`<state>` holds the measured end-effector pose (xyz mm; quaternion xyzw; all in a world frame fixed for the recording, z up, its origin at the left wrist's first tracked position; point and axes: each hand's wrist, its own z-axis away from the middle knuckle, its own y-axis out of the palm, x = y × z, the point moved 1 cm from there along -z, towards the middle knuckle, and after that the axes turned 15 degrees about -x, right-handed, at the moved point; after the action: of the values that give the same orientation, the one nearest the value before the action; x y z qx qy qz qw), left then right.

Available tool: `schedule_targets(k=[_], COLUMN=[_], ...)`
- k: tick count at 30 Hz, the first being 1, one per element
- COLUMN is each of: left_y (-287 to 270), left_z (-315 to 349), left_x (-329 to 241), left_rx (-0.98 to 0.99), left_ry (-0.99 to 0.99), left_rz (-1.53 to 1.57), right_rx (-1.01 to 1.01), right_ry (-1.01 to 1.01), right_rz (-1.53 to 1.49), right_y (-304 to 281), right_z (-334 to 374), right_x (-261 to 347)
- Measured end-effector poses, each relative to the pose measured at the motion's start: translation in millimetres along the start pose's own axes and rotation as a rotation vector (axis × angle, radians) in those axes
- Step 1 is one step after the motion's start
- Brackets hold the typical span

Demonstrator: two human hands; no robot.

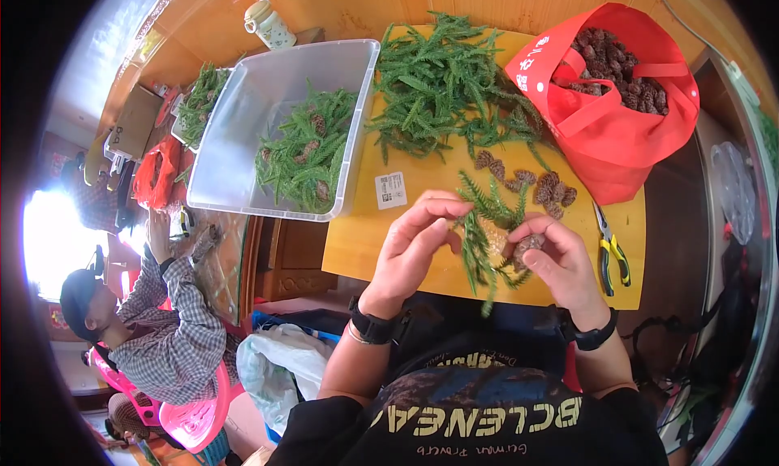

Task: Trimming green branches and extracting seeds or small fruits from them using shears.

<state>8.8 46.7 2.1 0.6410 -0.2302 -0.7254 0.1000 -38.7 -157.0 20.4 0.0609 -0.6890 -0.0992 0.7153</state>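
In my right hand (pixel 564 267) a brown pine cone (pixel 529 251) is gripped between thumb and fingers, with a green pine sprig (pixel 479 251) fanning out beside it. My left hand (pixel 418 243) is curled at the sprig's left side, its fingertips closed at the needles; the exact pinch point is partly hidden. Both hands are above the front part of a yellow table (pixel 365 251). Just beyond them lie several loose pine cones (pixel 554 192). Pliers (pixel 610 251) with yellow and black handles rest right of my right hand.
A heap of green sprigs (pixel 438 80) covers the table's far side. At left stands a clear plastic bin (pixel 235 153) with sprigs and cones; at right, a red bag (pixel 617 153) full of cones (pixel 608 56). A white label (pixel 390 190) lies between. A co-worker (pixel 166 328) sits at left.
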Motion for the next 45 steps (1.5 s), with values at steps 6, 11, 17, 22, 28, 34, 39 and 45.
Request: schedule_targets(k=[6,11,17,22,28,34,39,45], left_y=[16,20,24,30,32,40,36,33], left_z=[-6,2,-1,1,-1,-1,-2,-1], left_x=[-13,-12,-9,-5,8,-1,4,12], left_rx=[0.076,0.194,0.161,0.004,-0.008,0.028,-0.022,-0.044], left_ry=[0.491,0.232,0.296,0.086,0.037,-0.126,-0.112,0.162], left_rz=[-0.296,-0.292,-0.488,-0.316,-0.192,-0.186,-0.286,-0.451], right_rx=[0.103,0.161,-0.101,-0.398,0.082,0.011,0.018,0.015], right_ry=[0.197,0.452,0.465,-0.02,-0.461,-0.331,-0.288,-0.195], right_rz=[-0.328,-0.434,-0.311,-0.254,0.72,0.522,0.474,0.39], right_y=[-8,-11,-5,-22,-3,-2,-3,-5], right_z=[-3,-3,-1,-4,6,3,4,5], right_x=[-5,-9,-9,-11,25,21,23,24])
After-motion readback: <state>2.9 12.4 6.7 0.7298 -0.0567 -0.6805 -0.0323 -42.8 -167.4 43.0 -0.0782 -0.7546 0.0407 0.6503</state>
